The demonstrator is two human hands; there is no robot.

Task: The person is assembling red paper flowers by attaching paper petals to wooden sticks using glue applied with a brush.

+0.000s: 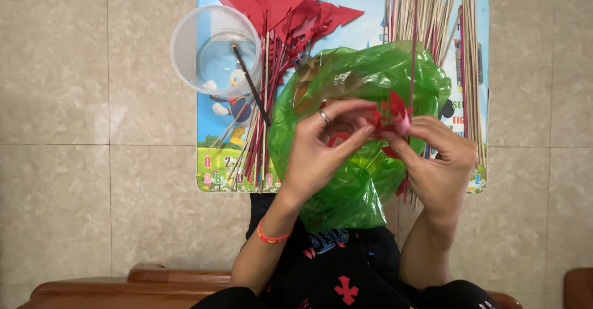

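Hands: left hand (318, 154) and right hand (441, 160) both pinch one red paper piece (390, 116).
Bag: one green plastic bag (358, 179), mat's (370, 21) near edge.
Cup: one clear cup (216, 49), far-left corner.

A small folded red paper piece (390, 114), creased and pointed, sits on a thin red stick (412, 68) that stands nearly upright; both are held just above a crumpled green plastic bag (358, 173).
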